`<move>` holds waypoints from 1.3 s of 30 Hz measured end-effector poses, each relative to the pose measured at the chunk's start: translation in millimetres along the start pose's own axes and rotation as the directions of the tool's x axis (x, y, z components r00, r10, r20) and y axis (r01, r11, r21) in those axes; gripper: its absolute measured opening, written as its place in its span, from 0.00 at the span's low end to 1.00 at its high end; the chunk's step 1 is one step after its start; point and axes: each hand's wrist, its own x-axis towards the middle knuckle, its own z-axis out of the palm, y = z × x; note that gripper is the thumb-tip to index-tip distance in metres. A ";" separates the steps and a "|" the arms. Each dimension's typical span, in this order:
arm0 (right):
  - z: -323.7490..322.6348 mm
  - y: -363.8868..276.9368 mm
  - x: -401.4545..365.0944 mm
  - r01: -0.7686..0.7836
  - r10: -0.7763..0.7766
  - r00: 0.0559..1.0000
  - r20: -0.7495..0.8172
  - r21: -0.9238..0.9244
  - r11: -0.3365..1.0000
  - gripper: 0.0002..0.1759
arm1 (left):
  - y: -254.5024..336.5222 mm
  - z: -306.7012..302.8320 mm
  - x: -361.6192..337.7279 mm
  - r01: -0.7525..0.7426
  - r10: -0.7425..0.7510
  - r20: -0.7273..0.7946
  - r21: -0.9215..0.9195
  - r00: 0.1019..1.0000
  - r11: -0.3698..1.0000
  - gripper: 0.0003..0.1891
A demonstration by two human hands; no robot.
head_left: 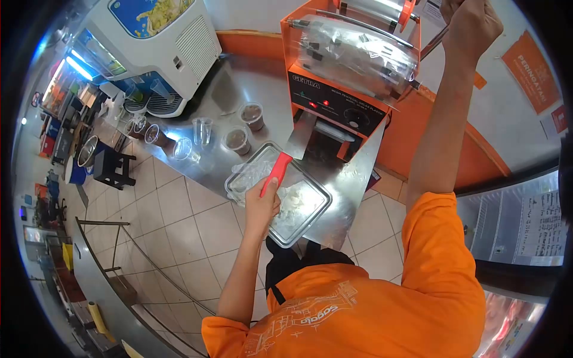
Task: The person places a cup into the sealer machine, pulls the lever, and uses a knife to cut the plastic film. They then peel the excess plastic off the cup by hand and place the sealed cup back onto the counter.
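My left hand (262, 206) is closed around a tool with a red handle (277, 173); its other end is hidden by the fist. Below it lies a rectangular tray (321, 206) with clear plastic scraps in it. High at the right, my right hand (471, 27) grips the dark metal lever (434, 45) of an orange cup sealing machine (334, 98). A roll of clear film (358, 53) is mounted on the machine, and red lights glow on its front panel. Beside the tray stand two cups of brown drink, one nearer (237, 142) and one farther (252, 117).
Clear cups (203, 131) and another cup of brown drink (155, 136) line the left edge of the steel counter (209, 164). A white drink dispenser (158, 53) stands behind them. A black stool (115, 168) is on the tiled floor, and a metal-railed counter borders the lower left.
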 end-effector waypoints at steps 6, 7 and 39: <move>-7.3 -8.8 -8.3 -0.024 0.024 0.999 -0.024 0.011 1.000 0.26 | 4.2 24.7 16.1 -0.047 0.047 0.003 0.004 0.999 0.999 0.14; -6.3 -10.2 -4.8 -0.009 0.009 1.000 -0.027 -0.004 1.000 0.26 | 3.8 21.9 15.4 -0.035 0.036 -0.020 0.026 0.999 0.999 0.14; -26.6 10.8 -4.1 -0.221 0.223 0.973 0.053 0.475 0.852 0.25 | -8.4 16.7 -9.0 -0.099 0.115 -0.103 0.144 0.988 0.985 0.15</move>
